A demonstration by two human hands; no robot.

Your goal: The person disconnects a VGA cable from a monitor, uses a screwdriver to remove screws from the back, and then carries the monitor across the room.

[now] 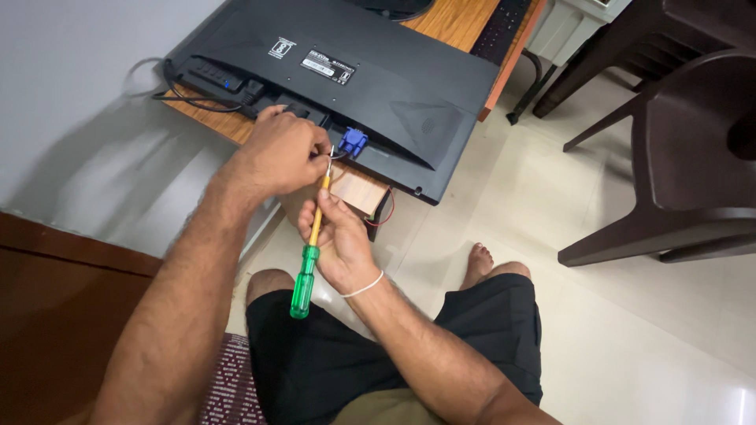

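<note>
A black monitor [370,75] lies face down on a wooden desk [453,20], its back and port row facing me. A blue cable plug [353,142] sits in one port. My left hand [279,153] rests closed on the monitor's lower edge beside the plug, its fingers at the screwdriver's tip. My right hand [339,240] grips the yellow shaft of a screwdriver [305,267] with a green see-through handle. The tip points up at the blue plug, and the handle hangs below my hand over my lap.
A black cable [189,98] runs from the monitor's left ports. Dark brown plastic chairs [685,157] stand at the right on the pale tiled floor [630,330]. A wooden panel [47,299] is at the lower left. My bare foot [478,260] rests on the tiles.
</note>
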